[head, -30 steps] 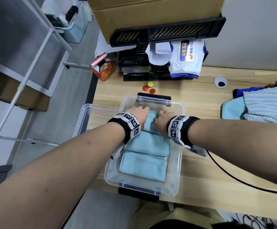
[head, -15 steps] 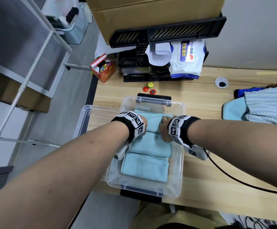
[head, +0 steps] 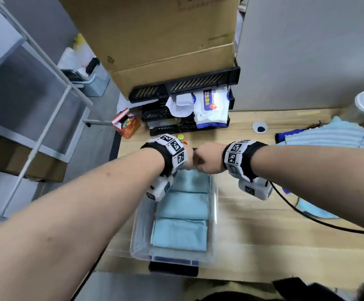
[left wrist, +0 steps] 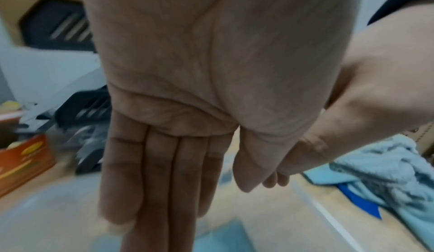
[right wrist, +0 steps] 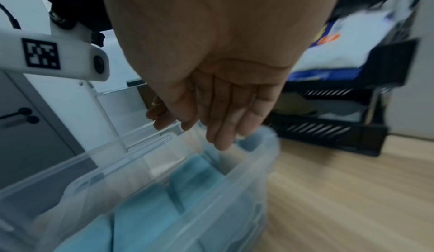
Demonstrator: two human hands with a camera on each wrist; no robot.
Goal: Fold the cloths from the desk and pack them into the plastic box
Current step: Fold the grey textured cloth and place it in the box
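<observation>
Lifting out of the plastic box [head: 214, 205] is the change the head view shows: half a second ago both hands were pressed down on the far folded cloth, and now the left hand [head: 188, 158] and right hand [head: 209, 158] hang together above the box's far end, touching nothing. Three folded cloths [head: 180, 234] lie in a row inside the box, near to far, so that piece reads as packed. More unfolded cloths [head: 328, 136] wait on the worktop [head: 263, 235] at far right, which suggests the next fetch lies there. In the left wrist view the left hand's [left wrist: 187, 107] grip is spread flat, fingers [left wrist: 164, 191] straight and side by side, empty, with the crumpled cloths [left wrist: 387, 166] to the right. In the right wrist view the right hand's [right wrist: 218, 88] grip is loose and empty too, fingers [right wrist: 225, 131] drooping over the box rim [right wrist: 211, 187], blue folded cloth [right wrist: 145, 217] visible through the clear wall below.
</observation>
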